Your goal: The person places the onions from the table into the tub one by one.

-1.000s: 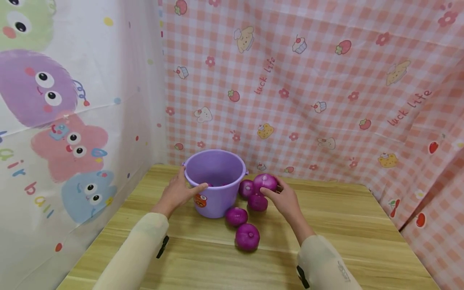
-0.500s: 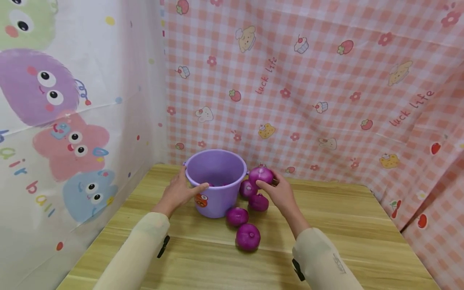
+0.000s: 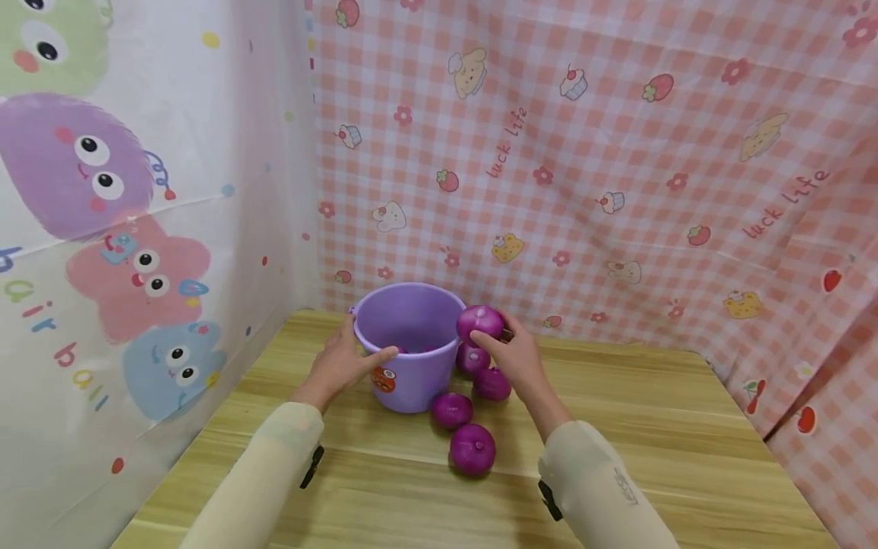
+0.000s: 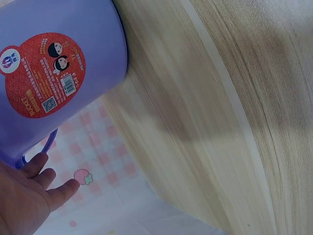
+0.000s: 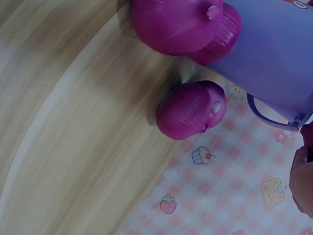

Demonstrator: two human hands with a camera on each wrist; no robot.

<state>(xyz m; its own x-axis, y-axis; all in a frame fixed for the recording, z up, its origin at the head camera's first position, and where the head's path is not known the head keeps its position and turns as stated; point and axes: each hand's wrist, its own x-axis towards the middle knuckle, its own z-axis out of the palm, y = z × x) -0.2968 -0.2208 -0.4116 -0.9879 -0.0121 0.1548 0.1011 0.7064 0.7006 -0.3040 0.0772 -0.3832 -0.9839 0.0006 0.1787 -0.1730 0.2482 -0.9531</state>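
Note:
A purple bucket [image 3: 414, 385] stands on the wooden table. My left hand [image 3: 338, 367] holds its left side, thumb over the front rim and fingers along the outside; in the left wrist view the fingers [image 4: 58, 193] reach past the handle joint. My right hand [image 3: 519, 357] grips a red onion [image 3: 480, 324], raised at the bucket's right rim. Only a sliver of it and of that hand shows in the right wrist view. Below lie several more red onions, among them a front one [image 3: 472, 450] and one [image 3: 451, 411] close to the bucket. Bits of purple show inside the bucket, mostly hidden by its wall.
The wooden table [image 3: 617, 427] reaches right and forward from the bucket. Behind it hangs a pink checked curtain [image 3: 583, 152], and a white cartoon-printed sheet [image 3: 247, 191] hangs at the left. A bucket handle [image 5: 266, 117] hangs on the bucket's right side.
My right hand has lifted the onion from among the others and carried it up and left to the bucket's rim. My left hand has stayed on the bucket.

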